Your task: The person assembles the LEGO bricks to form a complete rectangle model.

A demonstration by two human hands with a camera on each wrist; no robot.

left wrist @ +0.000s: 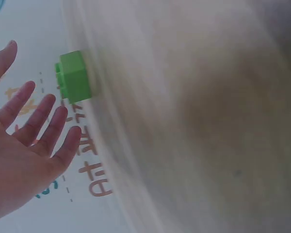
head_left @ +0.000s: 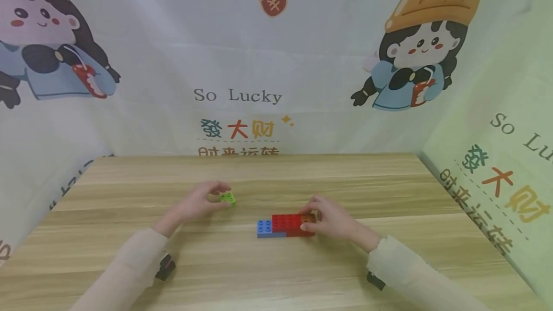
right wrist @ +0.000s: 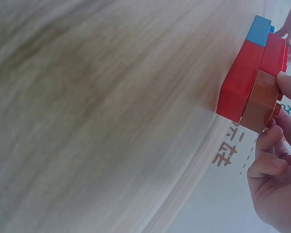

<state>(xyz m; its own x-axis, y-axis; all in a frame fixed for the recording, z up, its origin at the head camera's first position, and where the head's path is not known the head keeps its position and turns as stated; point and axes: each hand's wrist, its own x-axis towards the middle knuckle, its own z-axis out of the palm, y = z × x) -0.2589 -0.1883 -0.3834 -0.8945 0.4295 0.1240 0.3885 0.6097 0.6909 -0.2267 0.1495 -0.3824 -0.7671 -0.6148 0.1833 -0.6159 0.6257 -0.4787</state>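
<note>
A small bright green brick (head_left: 228, 198) with studs on top sits on the table, between the thumb and fingers of my left hand (head_left: 199, 203). In the left wrist view, spread fingers stand apart from that green brick (left wrist: 74, 77). My right hand (head_left: 331, 220) pinches an orange-brown brick (right wrist: 260, 103) at the right end of a joined row. This brick lies on a lower red brick (right wrist: 239, 80), beside an upper red brick (head_left: 285, 222). A blue brick (head_left: 264, 227) forms the row's left end, partly under the upper red one.
The wood-grain table (head_left: 242, 277) ends at a printed cloth (head_left: 242, 52) that hangs behind and at both sides. Dark wrist devices show under both sleeves, the left one (head_left: 166, 267) and the right one (head_left: 376, 280).
</note>
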